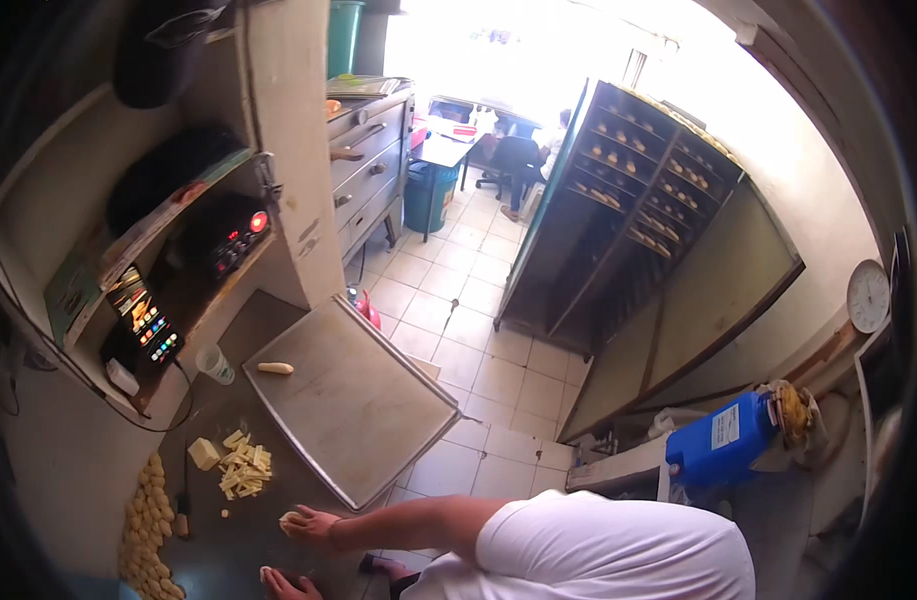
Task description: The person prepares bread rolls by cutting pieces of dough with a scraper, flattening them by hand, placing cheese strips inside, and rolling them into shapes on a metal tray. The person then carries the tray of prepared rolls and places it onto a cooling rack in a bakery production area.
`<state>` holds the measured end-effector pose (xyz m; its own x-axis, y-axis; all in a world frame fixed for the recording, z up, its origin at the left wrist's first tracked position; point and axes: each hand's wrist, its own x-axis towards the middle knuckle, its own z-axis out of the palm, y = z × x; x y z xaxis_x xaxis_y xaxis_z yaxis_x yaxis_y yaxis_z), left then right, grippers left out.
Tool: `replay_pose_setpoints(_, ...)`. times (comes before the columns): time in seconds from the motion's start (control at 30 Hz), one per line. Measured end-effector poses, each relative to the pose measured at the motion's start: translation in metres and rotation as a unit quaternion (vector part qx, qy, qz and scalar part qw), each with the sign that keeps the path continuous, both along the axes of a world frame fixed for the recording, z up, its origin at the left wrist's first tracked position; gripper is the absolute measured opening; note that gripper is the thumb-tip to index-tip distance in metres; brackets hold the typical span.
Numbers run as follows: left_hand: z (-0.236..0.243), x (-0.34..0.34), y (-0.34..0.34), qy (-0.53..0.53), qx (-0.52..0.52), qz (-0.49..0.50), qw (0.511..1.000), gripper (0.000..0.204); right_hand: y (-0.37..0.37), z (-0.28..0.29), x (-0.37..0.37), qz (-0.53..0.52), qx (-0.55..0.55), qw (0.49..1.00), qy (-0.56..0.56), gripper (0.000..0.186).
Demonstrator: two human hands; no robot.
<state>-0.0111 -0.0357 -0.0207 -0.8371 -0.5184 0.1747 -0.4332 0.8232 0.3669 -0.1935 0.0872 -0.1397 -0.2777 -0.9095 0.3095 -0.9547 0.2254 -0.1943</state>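
My right hand (316, 526) is over the dark worktop (248, 545), its fingers closed around a pale piece of dough (292, 523). Below it, my left hand (290, 586) is partly cut off by the lower edge; a pale bit that looks like dough shows at its fingertips. Beyond the hands lies a heap of pale yellow sticks (246, 470), apparently cheese, with an uncut block (204, 454) beside it. Several dough pieces (146, 520) are bunched along the worktop's left side. On a metal baking tray (353, 400) rests one shaped dough roll (275, 368).
A knife handle (182, 524) lies near the dough pieces, and a clear cup (214, 364) stands by the wall. A lit phone (146, 315) leans on the shelf. Farther off are an oven (370, 170), a rack with shaped dough (628, 190), a blue jerrycan (720, 440) and a seated person (548, 165).
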Motion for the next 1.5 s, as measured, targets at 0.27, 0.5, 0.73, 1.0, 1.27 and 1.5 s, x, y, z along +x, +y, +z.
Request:
replay_pose_setpoints(0.27, -0.067, 0.015, -0.024, -0.055, 0.061, -0.023, 0.996, 0.057, -0.009, 0.094, -0.009, -0.013, 0.281, 0.947, -0.157, 0.048)
replay_pose_setpoints(0.5, -0.05, 0.03, 0.01, -0.011, -0.007, 0.026, 1.0, 0.061, 0.048, 0.072, 0.004, 0.022, 0.096, 0.987, -0.126, 0.071)
replay_pose_setpoints(0.73, -0.048, 0.053, 0.038, -0.157, 0.007, 0.047, 0.986, 0.078, 0.059, 0.081, 0.028, 0.047, 0.138, 0.981, -0.132, 0.071)
replay_pose_setpoints(1.0, -0.018, 0.048, 0.033, -0.155, 0.058, 0.033, 0.986, 0.071, 0.015, 0.111, -0.037, -0.057, -0.005, 0.978, -0.201, 0.01)
replay_pose_setpoints(1.27, -0.015, 0.031, -0.064, 0.101, 0.159, -0.017, 0.982, 0.037, -0.089, 0.109, -0.121, -0.153, -0.003, 0.978, -0.143, 0.016)
replay_pose_setpoints(1.5, -0.01, -0.039, -0.154, 0.16, 0.151, -0.083, 0.972, 0.022, -0.149, 0.093, -0.132, -0.133, 0.103, 0.983, -0.069, 0.021)
